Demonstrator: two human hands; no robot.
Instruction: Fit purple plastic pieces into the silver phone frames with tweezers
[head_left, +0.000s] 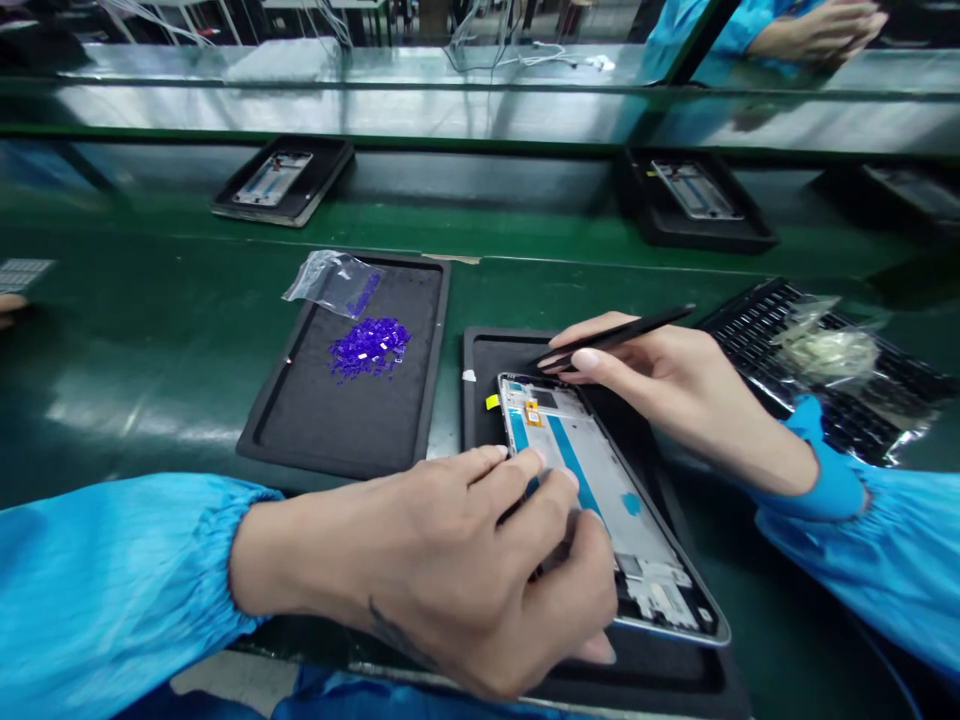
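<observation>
A silver phone frame (pixel 611 480) with blue strips and a small orange flex part (pixel 532 413) lies tilted on a black foam tray (pixel 480 350). My left hand (pixel 465 560) holds the frame by its left edge, fingertips on its surface. In my right hand (pixel 660 385) are black tweezers (pixel 622 333), their tips near the top edge of the frame. A yellow tab (pixel 492 402) sticks out at the frame's upper left. Left of it, another black tray (pixel 337 425) bears a pile of small purple pieces (pixel 370 347) and a clear plastic bag (pixel 334 282).
Black trays with phone frames stand on the rear belt, one at the left (pixel 285 180), another at the right (pixel 694 197). A black slotted tray (pixel 772 340) with a plastic bag (pixel 832 350) lies right of my right hand. Another person's hands (pixel 821 30) show at the top right.
</observation>
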